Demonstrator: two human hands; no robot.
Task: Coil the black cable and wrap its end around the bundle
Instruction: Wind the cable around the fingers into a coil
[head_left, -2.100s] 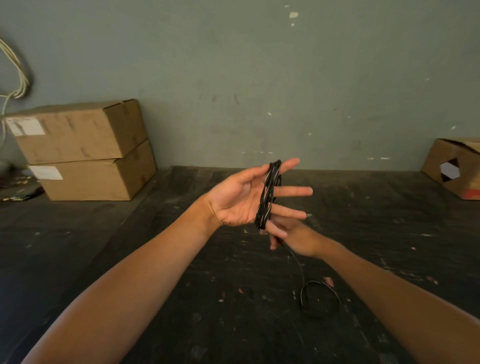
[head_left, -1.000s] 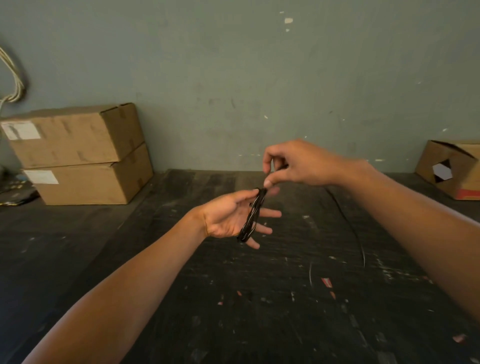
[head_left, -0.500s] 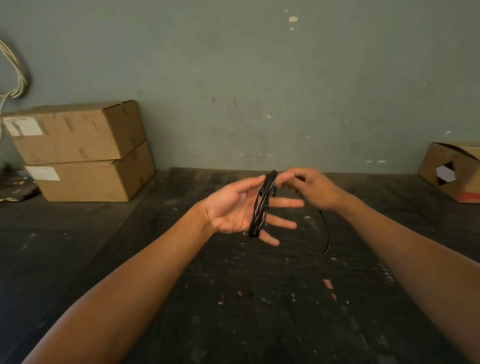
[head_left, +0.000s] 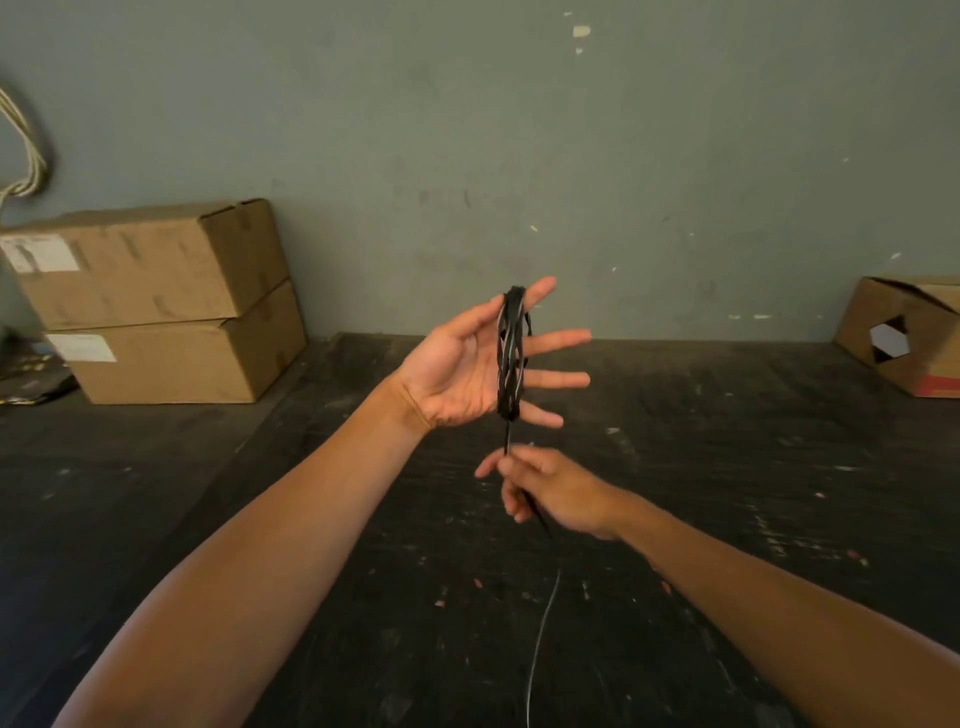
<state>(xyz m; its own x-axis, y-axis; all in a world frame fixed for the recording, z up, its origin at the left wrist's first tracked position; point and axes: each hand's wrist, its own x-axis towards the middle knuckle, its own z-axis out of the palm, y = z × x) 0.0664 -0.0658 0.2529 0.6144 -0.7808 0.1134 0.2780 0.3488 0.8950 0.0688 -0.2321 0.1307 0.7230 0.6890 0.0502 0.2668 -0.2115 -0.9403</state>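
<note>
A black cable bundle (head_left: 511, 353) is looped several times around the spread fingers of my left hand (head_left: 467, 364), which is held up palm toward me over the dark table. Below it, my right hand (head_left: 545, 493) pinches the free run of the cable, which comes straight down from the bottom of the bundle. The loose tail (head_left: 540, 634) passes through that hand and hangs down toward the table's near edge.
Two stacked cardboard boxes (head_left: 156, 301) stand at the back left against the grey wall. Another cardboard box (head_left: 909, 338) with a cut-out hole sits at the back right. The dark scuffed tabletop (head_left: 727, 493) spreads beneath both arms. Pale cords (head_left: 26, 150) hang at the far left.
My right hand has dropped from beside the bundle's top to below it, drawing the cable down along the loops. My left hand has risen slightly and its fingers stay spread.
</note>
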